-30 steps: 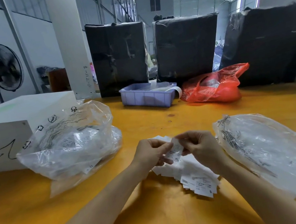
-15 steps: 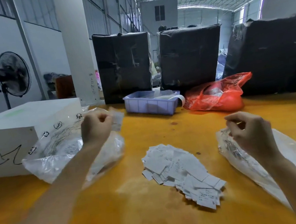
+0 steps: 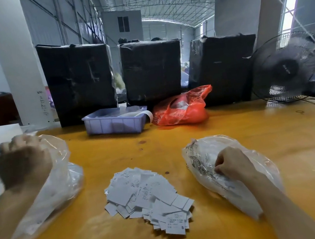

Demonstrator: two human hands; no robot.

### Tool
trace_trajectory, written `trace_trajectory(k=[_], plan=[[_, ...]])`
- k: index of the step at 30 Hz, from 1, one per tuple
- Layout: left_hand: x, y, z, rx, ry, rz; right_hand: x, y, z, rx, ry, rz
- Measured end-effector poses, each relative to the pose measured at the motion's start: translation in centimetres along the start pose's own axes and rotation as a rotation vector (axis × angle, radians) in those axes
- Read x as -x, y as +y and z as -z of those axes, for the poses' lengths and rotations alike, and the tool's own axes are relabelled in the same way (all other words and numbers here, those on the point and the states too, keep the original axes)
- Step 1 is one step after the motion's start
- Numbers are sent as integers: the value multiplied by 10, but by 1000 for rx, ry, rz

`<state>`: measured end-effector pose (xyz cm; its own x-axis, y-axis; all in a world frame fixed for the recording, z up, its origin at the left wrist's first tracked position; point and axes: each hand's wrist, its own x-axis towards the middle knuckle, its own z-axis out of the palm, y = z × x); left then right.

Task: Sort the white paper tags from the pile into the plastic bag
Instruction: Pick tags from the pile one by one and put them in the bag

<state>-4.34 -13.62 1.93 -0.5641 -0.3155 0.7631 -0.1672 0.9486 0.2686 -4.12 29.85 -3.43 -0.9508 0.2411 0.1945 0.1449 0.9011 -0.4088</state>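
tag pile sits dead centre on table, between both hands, long axis running near-right to far-left; right hand closer, fingers curled pinching right bag; left hand fisted at left bag, contents — can't tell

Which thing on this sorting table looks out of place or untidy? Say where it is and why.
Little stands out. A white strip hangs over the right end of the lilac tray onto the table, and the tag pile lies loosely fanned between the two clear bags.
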Motion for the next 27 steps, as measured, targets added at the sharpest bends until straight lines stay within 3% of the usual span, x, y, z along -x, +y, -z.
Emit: trace_trajectory(k=[3,8,11,15,17,19,23,27], plan=[[22,51,6,161,68,-196,-2,0,-3,-28,43,-12],[79,95,-13,461,-133,-427,-1,3,-10,97,-27,-14],[107,103,-20,504,-255,-527,-3,7,-17,17,76,12],[120,119,-13,603,-276,-678,-8,8,-24,-42,207,30],[126,127,-8,704,-247,-772,-10,6,-26,-17,221,43],[132,131,-2,767,-363,-866,-11,5,-25,16,214,73],[145,129,-4,587,-574,-1111,-15,4,-24,116,172,123],[147,129,-12,453,-481,-1086,-15,1,-20,33,155,86]])
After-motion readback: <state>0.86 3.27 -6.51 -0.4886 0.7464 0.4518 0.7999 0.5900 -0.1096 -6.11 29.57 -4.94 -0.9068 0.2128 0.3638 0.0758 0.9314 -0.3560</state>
